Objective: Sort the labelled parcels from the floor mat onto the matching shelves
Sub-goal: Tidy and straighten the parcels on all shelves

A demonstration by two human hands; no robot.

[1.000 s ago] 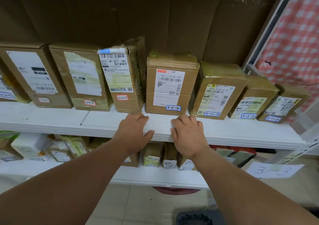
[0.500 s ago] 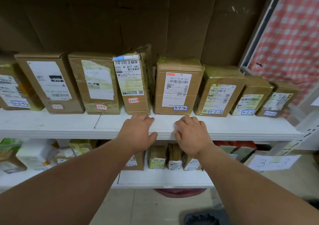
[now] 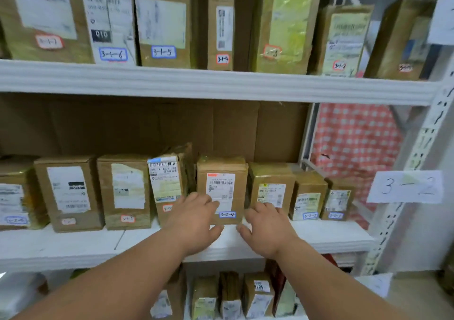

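Both hands, the left hand (image 3: 196,217) and right hand (image 3: 266,224), have lifted off the shelf edge (image 3: 319,237), fingers loosely spread and empty, flanking the seated 3-2-4 parcel (image 3: 221,172) at twelve o'clock.

Tape-glossy brown cardboard parcels (image 3: 221,188) with paper labels on matt white shelf (image 3: 319,233)

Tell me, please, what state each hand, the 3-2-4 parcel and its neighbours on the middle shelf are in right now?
Left hand: open, fingers spread over the shelf edge, holding nothing.
Right hand: open, fingers spread, holding nothing.
Parcel 3-2-4: upright on the middle shelf, label facing out.
Parcel 3-2-5: upright, leaning slightly, tag partly hidden by the left hand.
Sign 3-2: stuck on the shelf post.
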